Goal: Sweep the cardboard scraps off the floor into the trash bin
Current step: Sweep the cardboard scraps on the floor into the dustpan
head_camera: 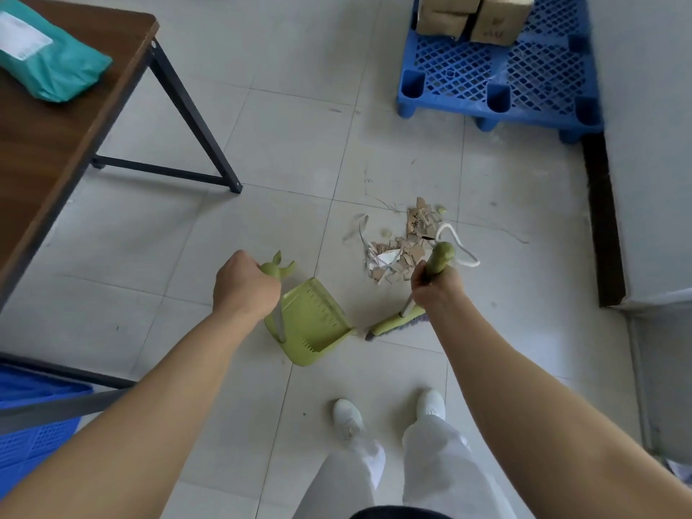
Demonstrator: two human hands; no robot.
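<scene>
A pile of brown cardboard scraps (406,249) with white strips lies on the tiled floor ahead of me. My left hand (243,284) grips the handle of a green long-handled dustpan (312,324), whose pan rests on the floor left of the pile. My right hand (436,286) grips the green handle of a broom (393,324); its head touches the floor just right of the dustpan, on the near side of the scraps. No trash bin is in view.
A brown table (56,144) with black legs stands at left, a teal parcel (48,65) on it. A blue plastic pallet (498,80) with cardboard boxes (472,16) sits at the back right. A blue crate (33,436) is at lower left. A grey wall runs along the right.
</scene>
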